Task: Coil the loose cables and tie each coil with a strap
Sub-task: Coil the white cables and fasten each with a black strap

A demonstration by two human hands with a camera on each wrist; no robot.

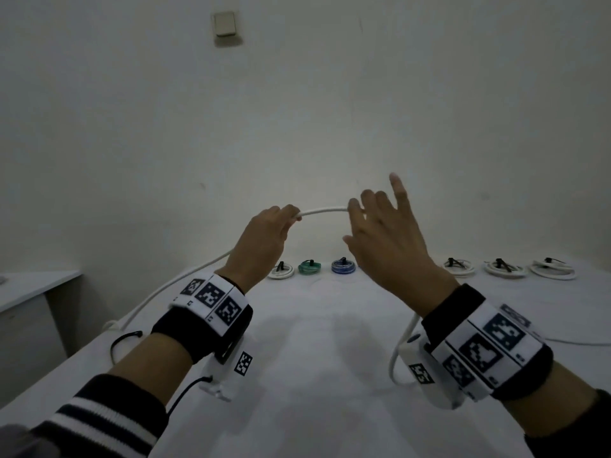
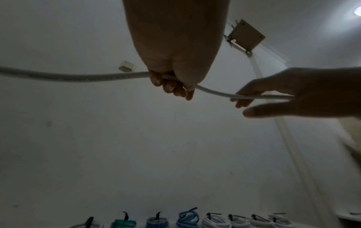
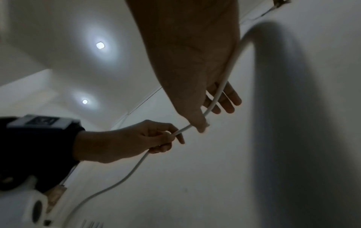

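Note:
A white cable (image 1: pixel 324 211) arcs between my two raised hands above the white table (image 1: pixel 314 325). My left hand (image 1: pixel 264 233) has its fingers (image 2: pixel 170 84) curled round the cable. From there the cable (image 3: pixel 134 166) trails down to the left onto the table edge. My right hand (image 1: pixel 380 233) is spread, fingers straight. The cable (image 2: pixel 254 96) runs between its thumb and fingers and lies along the palm (image 3: pixel 195 77). Below the right wrist it hangs down in a loop (image 1: pixel 401 342).
Along the back of the table stands a row of tied coils: white (image 1: pixel 281 271), green (image 1: pixel 309 267), blue (image 1: pixel 344 266), and three white ones on the right (image 1: pixel 504 269). A side desk (image 1: pixel 33 285) stands on the left. A thin white lead (image 1: pixel 578 342) lies at the right.

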